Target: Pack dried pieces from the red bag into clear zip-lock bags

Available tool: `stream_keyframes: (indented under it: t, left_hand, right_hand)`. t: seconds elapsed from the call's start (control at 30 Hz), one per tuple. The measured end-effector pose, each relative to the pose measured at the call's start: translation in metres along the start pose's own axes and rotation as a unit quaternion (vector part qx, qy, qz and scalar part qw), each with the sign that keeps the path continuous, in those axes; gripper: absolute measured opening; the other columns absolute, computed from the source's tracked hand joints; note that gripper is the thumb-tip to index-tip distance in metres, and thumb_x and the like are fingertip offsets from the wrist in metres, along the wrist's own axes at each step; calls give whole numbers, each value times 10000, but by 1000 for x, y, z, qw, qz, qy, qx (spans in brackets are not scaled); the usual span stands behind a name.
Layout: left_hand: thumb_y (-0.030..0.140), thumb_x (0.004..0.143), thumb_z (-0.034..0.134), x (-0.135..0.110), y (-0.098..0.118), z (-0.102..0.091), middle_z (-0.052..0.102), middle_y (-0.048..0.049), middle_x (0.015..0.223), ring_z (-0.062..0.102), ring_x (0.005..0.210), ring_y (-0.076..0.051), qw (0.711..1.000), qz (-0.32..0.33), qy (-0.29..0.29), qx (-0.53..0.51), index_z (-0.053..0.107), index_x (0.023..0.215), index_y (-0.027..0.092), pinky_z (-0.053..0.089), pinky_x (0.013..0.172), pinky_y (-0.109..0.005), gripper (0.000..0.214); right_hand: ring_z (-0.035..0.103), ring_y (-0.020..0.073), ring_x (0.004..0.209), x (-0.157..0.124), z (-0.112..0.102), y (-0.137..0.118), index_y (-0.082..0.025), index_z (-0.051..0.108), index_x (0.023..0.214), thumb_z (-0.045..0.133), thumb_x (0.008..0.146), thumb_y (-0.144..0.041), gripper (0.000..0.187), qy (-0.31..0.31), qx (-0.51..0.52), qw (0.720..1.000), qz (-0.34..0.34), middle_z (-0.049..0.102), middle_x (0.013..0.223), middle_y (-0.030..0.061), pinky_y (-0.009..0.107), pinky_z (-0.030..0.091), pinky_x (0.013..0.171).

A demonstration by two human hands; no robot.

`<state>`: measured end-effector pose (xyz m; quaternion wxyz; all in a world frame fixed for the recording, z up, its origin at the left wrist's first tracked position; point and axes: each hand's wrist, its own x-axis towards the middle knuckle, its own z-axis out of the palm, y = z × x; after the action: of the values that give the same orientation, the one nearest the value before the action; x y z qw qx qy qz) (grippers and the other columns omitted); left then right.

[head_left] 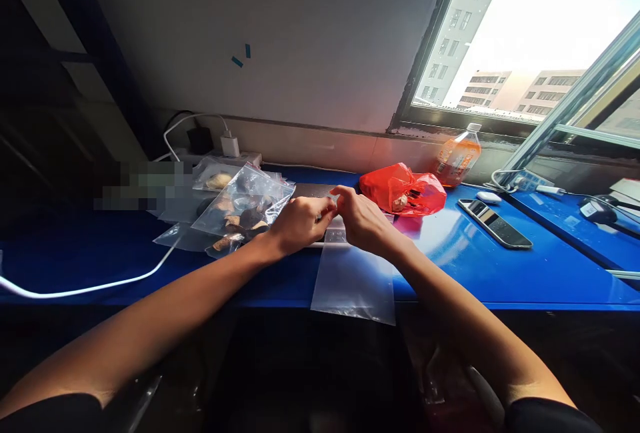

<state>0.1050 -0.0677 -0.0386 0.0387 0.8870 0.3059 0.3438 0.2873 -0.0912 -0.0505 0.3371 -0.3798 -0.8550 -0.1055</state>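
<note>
My left hand and my right hand meet over the blue shelf. Both pinch the top edge of a clear plastic zip bag, which lies flat and hangs over the shelf's front edge. Whether anything small sits between the fingertips I cannot make out. Just left of my left hand lies a pile of clear bags filled with brown and dark pieces. A red plastic bag with something pale inside sits right behind my right hand.
A phone lies on the shelf to the right, with a small white object behind it. An orange drink bottle leans by the window. A white charger and cable run along the left.
</note>
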Motion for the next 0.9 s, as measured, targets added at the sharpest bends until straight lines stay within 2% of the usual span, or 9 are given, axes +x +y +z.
stream_keyframes:
  t: [0.17,0.37,0.5,0.63,0.9]
  left_hand:
    - [217,888,468,2,-6,-12,645,-44,668,562,565,-151,990,91,-33,102,621,744,149,357,545,-269,221]
    - [229,887,424,6,-6,-25,505,12,562,450,507,-109,991,123,-43,33,514,648,170,322,524,-251,262]
    - [241,878,424,8,-3,-33,479,22,569,415,518,-104,993,103,-55,-13,482,639,178,321,524,-243,254]
    - [240,858,433,8,-1,-39,483,26,568,408,520,-102,995,61,-61,-39,493,653,178,320,516,-237,223]
    - [232,863,438,8,-4,-41,478,38,555,417,504,-87,996,47,-31,-68,560,686,161,318,511,-233,226]
  right_hand:
    - [581,218,901,3,-2,-4,-161,404,1222,349,887,-54,356,-13,-15,999,-29,643,1043,138,349,421,754]
    - [553,229,894,8,-9,-3,-143,433,1220,364,947,-135,282,-12,16,1000,-16,644,994,121,379,387,808]
    - [515,228,894,9,-15,5,-184,531,1091,370,976,-193,199,-18,8,1000,-2,628,960,97,383,370,826]
    - [491,232,885,8,-21,17,-205,582,954,375,978,-201,209,-32,-20,999,12,605,920,91,384,367,805]
    - [524,231,920,2,-30,46,-215,591,937,434,962,-213,158,-4,23,999,43,621,939,83,396,417,832]
